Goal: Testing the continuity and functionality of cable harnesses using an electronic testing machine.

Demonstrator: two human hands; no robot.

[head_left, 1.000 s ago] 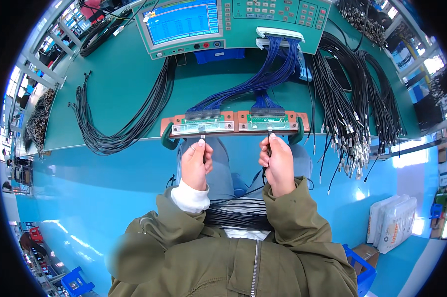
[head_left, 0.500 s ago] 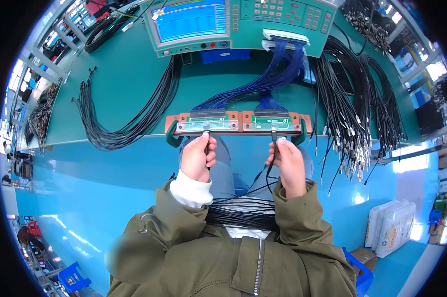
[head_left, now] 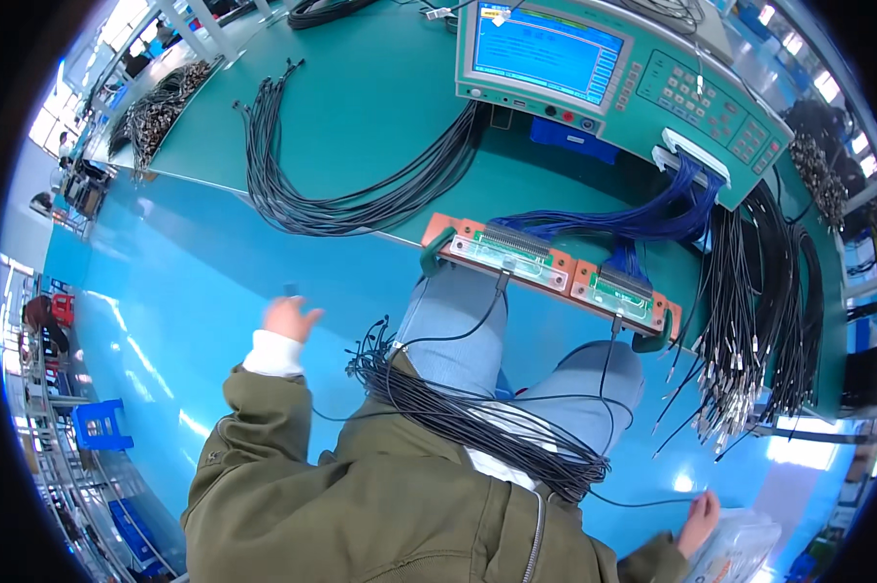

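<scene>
Across my lap lies a bundle of thin black cables (head_left: 477, 428). My left hand (head_left: 291, 319) is out to the left, slightly blurred, with its thumb apart and a small dark plug at its curled fingers. A loose black cable runs from the bundle behind that sleeve. Far out at the lower right, my right hand (head_left: 701, 520) pinches another black cable (head_left: 642, 503) stretched from the bundle. Two cable plugs sit in the test fixture (head_left: 567, 275) at the table edge: a left plug (head_left: 504, 281) and a right plug (head_left: 616, 325). Neither hand touches the fixture.
Behind the fixture stands a green tester (head_left: 623, 87) with a lit screen, joined by blue wires (head_left: 604, 225). Black cable bundles (head_left: 351, 209) lie on the green table (head_left: 380, 97) at left, and cables with metal ends (head_left: 730, 340) hang at right. A plastic-wrapped package (head_left: 740, 549) is beside my right hand.
Both hands have left the plugs at the fixture and spread wide, left hand to the left and right hand to the lower right. The plugs stay in the fixture. The view has turned.
</scene>
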